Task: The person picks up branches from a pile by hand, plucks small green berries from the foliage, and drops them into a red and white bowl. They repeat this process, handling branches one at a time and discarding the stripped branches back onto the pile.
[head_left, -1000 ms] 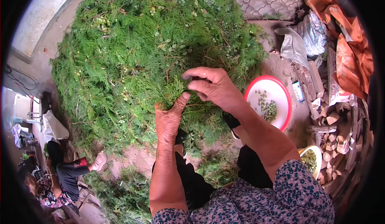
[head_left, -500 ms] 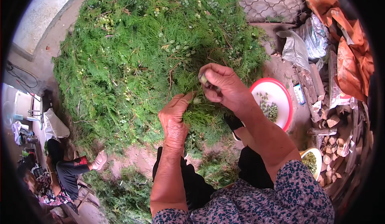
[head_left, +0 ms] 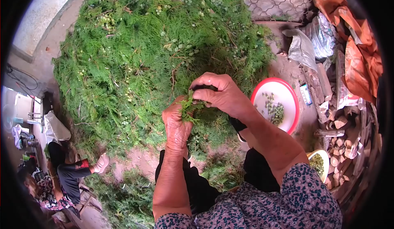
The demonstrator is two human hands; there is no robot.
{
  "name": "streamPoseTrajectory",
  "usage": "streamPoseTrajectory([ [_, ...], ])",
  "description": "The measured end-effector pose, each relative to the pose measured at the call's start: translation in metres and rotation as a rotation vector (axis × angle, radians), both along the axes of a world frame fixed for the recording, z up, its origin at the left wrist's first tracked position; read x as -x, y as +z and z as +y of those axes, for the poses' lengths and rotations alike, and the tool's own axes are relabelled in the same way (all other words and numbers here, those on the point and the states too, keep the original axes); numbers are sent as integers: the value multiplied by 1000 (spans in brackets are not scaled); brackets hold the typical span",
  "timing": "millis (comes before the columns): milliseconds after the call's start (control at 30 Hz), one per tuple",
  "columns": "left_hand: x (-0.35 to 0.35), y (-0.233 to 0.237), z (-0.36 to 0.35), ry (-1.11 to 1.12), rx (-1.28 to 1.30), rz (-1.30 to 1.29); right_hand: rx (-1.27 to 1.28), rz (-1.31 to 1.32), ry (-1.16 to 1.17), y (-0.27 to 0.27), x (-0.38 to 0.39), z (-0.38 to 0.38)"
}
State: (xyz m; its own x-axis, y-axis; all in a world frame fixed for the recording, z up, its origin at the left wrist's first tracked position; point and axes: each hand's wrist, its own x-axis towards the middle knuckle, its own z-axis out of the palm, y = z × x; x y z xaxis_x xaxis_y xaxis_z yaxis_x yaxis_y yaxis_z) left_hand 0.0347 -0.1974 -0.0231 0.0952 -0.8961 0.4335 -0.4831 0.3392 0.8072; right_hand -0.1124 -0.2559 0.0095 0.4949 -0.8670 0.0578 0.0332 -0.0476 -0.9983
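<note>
My left hand (head_left: 176, 115) is closed round a green conifer sprig (head_left: 189, 109), whose feathery tips stick out past the fingers. Close against it, my right hand (head_left: 216, 93) pinches with thumb and forefinger at the sprig's upper end; what lies between those fingertips is too small to make out. Both hands are over the front of a large heap of conifer branches (head_left: 135, 56), dotted with pale green cones. To the right of my right forearm stands a white basin with a red rim (head_left: 296, 106), holding a small pile of green cones (head_left: 276, 113).
A second, pale bowl (head_left: 326, 163) of green cones stands by my right elbow. Stacked firewood (head_left: 338, 147), plastic sacks (head_left: 322, 38) and an orange tarp (head_left: 361, 61) line the right side. Another person (head_left: 53, 184) sits at the lower left. More cut branches (head_left: 123, 196) lie near my feet.
My right hand has moved left and slightly down, from above the sprig to meet my left hand. The small greenish thing seen in its fingers earlier no longer shows.
</note>
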Motion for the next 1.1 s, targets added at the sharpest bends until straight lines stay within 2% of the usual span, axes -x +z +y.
streamPoseTrajectory([
  [133, -1, -5, -3, -5, -16, 12, -12, -14, 14, 0, 0, 1],
  [200, -1, -6, -2, -22, -19, 11, 224, 63, -24, -11, -2, -1],
  [233, 0, -6, -2, -22, -21, 11, 222, 64, -24, -10, -1, 0],
  [300, 1, -3, 0, -11, 16, 45, -435, -173, -27, -9, 0, 3],
  [333, 1, 0, 0, -11, 16, 45, -435, -173, -27, -12, 1, 1],
  [400, 2, 5, 2, -71, -138, 297, -651, -661, -13, -18, 5, -5],
  [467, 3, 4, 1, -8, -226, 362, -573, -666, 25, -13, 12, -10],
  [533, 5, 2, -1, 57, -314, 426, -599, -667, -75, -8, 20, -15],
  [600, 6, 0, -4, 94, -333, 956, -613, -639, -130, -11, 35, -22],
  [633, 1, -4, -5, 162, -441, 1007, -627, -655, -176, -19, 46, -28],
  [667, -6, -9, -7, 168, -439, 1007, -641, -670, -224, -29, 60, -35],
  [733, -17, -17, -10, 78, -518, 1217, -606, -511, -384, -48, 95, -49],
  [767, -15, -10, -8, 113, -551, 1340, -573, -357, -470, -58, 113, -57],
  [800, -16, -14, -8, 118, -546, 1342, -536, -201, -553, -69, 133, -61],
  [867, -21, -22, -8, 28, -482, 1295, -469, 273, -689, -96, 181, -58],
  [900, -17, -23, -9, 120, -445, 1212, -433, 431, -672, -103, 196, -55],
  [933, -16, -19, -8, 116, -441, 1214, -398, 588, -654, -110, 210, -50],
  [967, -14, -14, -6, 129, -469, 1201, -393, 587, -656, -117, 222, -47],
  [1000, -13, -11, -5, 144, -497, 1188, -174, 830, -628, -126, 232, -45],
  [1067, -10, -7, -2, 113, -483, 1190, 50, 1064, -595, -151, 258, -48],
  [1100, -7, 2, 2, 104, -491, 1194, 76, 1367, -493, -168, 273, -53],
])
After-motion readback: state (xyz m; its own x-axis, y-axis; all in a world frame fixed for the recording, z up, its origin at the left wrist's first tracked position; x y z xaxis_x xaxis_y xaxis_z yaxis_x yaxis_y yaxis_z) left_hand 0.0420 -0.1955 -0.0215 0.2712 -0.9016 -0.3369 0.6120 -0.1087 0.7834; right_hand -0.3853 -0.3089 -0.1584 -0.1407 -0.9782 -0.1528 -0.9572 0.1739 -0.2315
